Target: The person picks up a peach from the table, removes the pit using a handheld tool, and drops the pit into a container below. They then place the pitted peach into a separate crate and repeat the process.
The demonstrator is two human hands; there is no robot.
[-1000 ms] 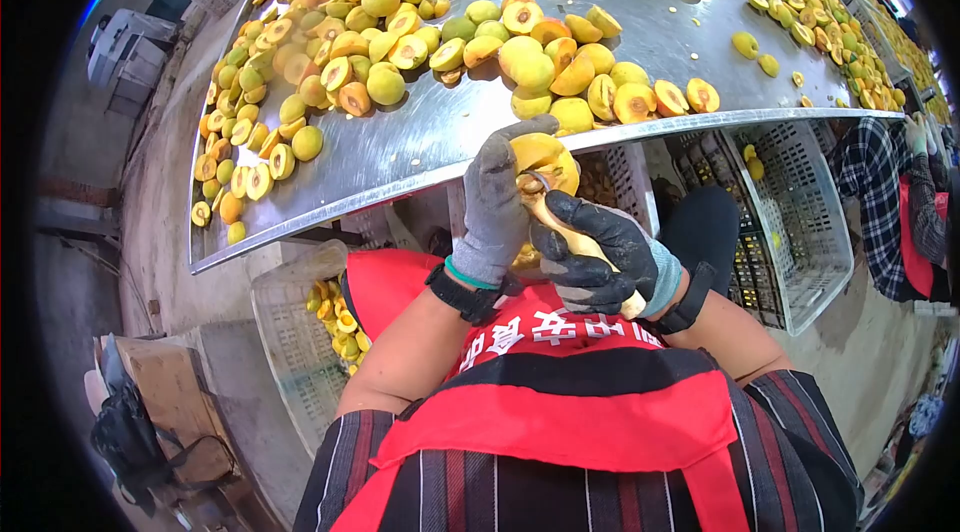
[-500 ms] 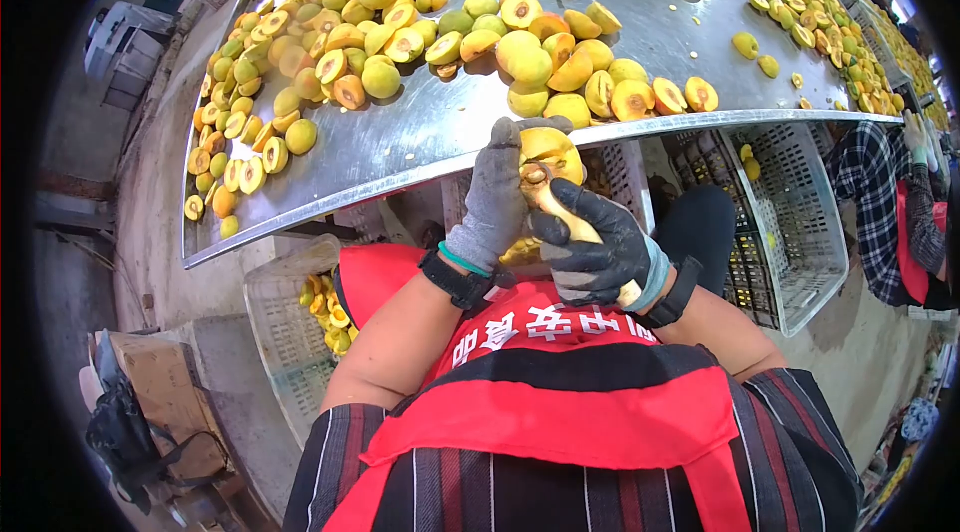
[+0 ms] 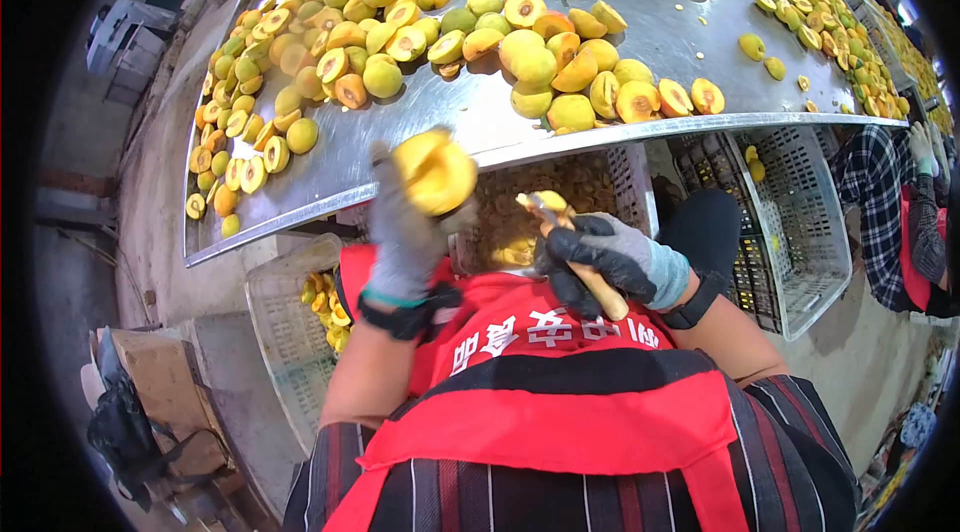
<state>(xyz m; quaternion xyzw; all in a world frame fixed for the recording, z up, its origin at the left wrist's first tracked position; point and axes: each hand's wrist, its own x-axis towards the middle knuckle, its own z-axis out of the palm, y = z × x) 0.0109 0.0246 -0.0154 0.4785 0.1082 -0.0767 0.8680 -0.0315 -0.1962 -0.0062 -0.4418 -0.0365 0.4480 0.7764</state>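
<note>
Shifted left: fruit half (image 3: pixel 452 175), held in left hand (image 3: pixel 403 237), at table's near edge (image 3: pixel 560 143) — probably soft, slippery, best cupped; right hand (image 3: pixel 612 257) grasping tool (image 3: pixel 600 290)

My left hand (image 3: pixel 405 242) is blurred — fingers partly lost behind the fruit half (image 3: pixel 436 174). My right hand (image 3: pixel 620 257) hides part of the tool (image 3: pixel 602 295). The top edge crops the table (image 3: pixel 480 112) at twelve o'clock — the right edge, a co-worker (image 3: pixel 868 177) at three.

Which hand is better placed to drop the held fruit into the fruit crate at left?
Probably the left: the left hand holds the cut fruit and is nearer that crate, while the right hand grips a tool.
</note>
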